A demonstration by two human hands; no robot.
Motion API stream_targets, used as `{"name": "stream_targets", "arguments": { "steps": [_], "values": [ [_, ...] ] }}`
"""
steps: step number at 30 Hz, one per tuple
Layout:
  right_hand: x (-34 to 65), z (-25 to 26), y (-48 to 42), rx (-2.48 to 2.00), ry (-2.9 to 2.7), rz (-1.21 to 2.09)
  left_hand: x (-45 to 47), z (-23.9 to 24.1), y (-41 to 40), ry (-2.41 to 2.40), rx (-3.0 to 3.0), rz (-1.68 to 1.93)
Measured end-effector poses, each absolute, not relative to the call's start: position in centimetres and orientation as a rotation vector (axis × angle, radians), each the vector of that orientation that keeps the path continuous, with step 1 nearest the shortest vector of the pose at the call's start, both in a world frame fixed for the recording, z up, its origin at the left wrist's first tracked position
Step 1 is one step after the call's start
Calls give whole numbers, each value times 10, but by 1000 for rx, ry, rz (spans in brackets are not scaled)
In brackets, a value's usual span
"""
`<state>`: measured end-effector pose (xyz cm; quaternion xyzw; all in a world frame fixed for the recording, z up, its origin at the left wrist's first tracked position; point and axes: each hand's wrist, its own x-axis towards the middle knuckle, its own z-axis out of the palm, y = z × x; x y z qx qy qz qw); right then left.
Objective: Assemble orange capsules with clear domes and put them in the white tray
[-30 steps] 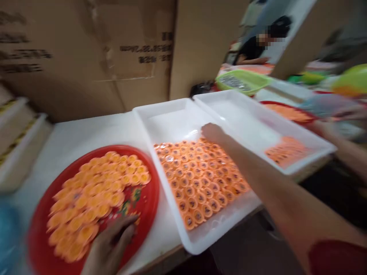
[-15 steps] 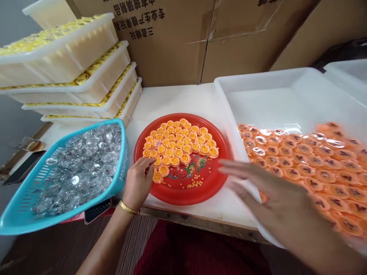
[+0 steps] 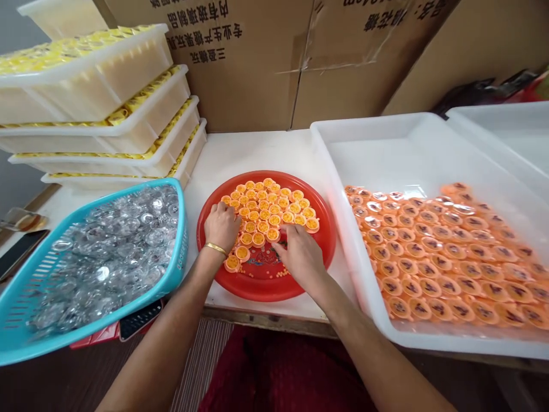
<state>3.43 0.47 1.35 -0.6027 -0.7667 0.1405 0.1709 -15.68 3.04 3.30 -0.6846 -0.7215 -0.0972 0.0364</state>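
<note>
A round red tray (image 3: pixel 321 240) sits in front of me with several small orange cups (image 3: pixel 270 209) holding yellow bits. My left hand (image 3: pixel 222 226) rests curled on the cups at the tray's left side, fingers closed on something I cannot make out. My right hand (image 3: pixel 300 254) lies over the tray's middle, fingers bent down onto the cups near the front row; what they pinch is hidden. Loose yellow beads (image 3: pixel 281 273) lie on the tray bottom near my right hand.
A blue basket (image 3: pixel 180 240) of clear plastic lids stands left. A white bin (image 3: pixel 334 166) with rows of capped orange cups (image 3: pixel 429 246) stands right, another white bin (image 3: pixel 506 131) beyond it. Stacked white trays (image 3: pixel 141 103) of yellow parts and cardboard boxes (image 3: pixel 249 63) line the back. A phone (image 3: pixel 19 252) lies far left.
My head swung from the right bin back to the red tray. My right hand came from the white bin across onto the tray; my left hand slid further onto the cups.
</note>
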Motion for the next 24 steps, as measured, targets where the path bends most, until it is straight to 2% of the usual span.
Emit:
{"name": "stream_targets", "arguments": {
  "steps": [5, 7, 13, 19, 24],
  "values": [
    [32, 4, 10, -1716, -2148, 340, -155, 35, 33, -2224, -2072, -286],
    [32, 3, 10, -1706, -2124, 322, -154, 38, 31, -2243, -2054, -396],
    [32, 7, 5, -1641, -2199, 253, -137, 44, 5, -2389, -2104, -1207],
    [36, 13, 2, -1627, -2248, 275, -119, 45, -30, -2529, -2180, -1507],
    [47, 17, -14, -1639, -2034, 513, -105, 44, -46, -2910, -1968, -2143]
  ]
}}
